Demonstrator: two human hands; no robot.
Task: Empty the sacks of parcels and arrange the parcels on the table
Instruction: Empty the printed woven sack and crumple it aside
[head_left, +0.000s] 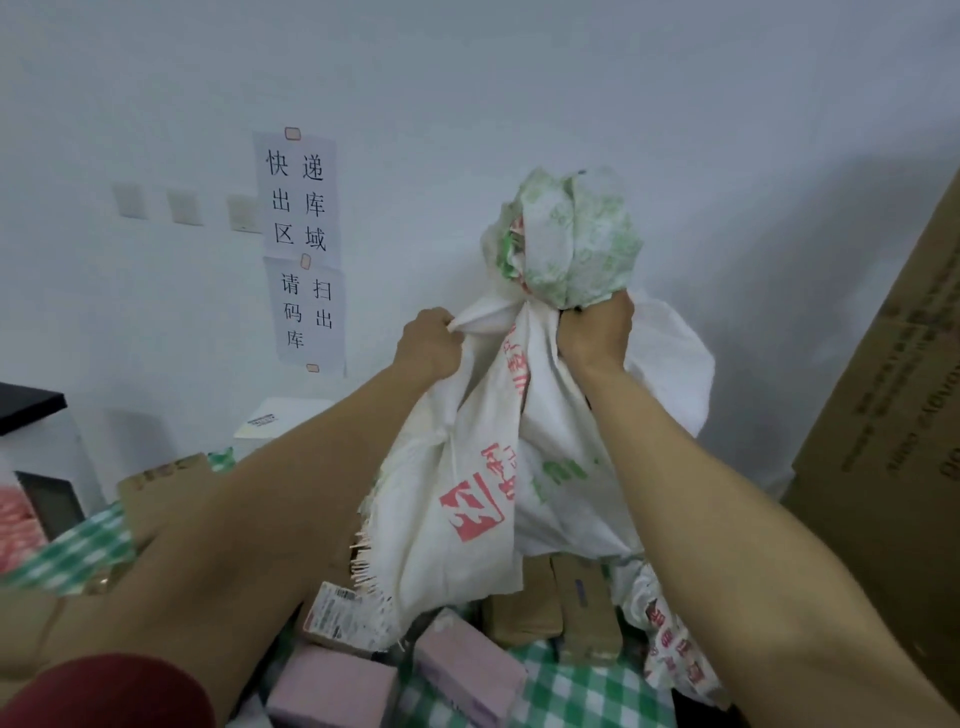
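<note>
Up near head height, the right hand (597, 338) is clenched round the gathered neck of a white woven plastic sack with red and green print (467, 467), the cloth bunching into a green-patterned knot above the fist. Just beside it, the left hand (428, 343) pinches a fold of the same sack in curled fingers. The sack hangs from both hands, frayed open hem (374, 566) downward, over a surface covered in green-and-white checked cloth (571, 691).

Directly below lie the parcels: two pale pink rectangular boxes (467, 665), two brown cardboard boxes (524, 608) lying side by side, and a small carton with a white shipping label (337, 613). They lie close together in a loose heap, not arranged.

I cannot tell whether the sack is empty. If anything is left inside, a shake could drop it hard onto the heap and dent a box or knock one towards the near edge. The frayed strands could also snag a parcel corner and drag it along. A tall brown cardboard carton (893, 415) stands near on the right, so a swing that way may strike it.
</note>
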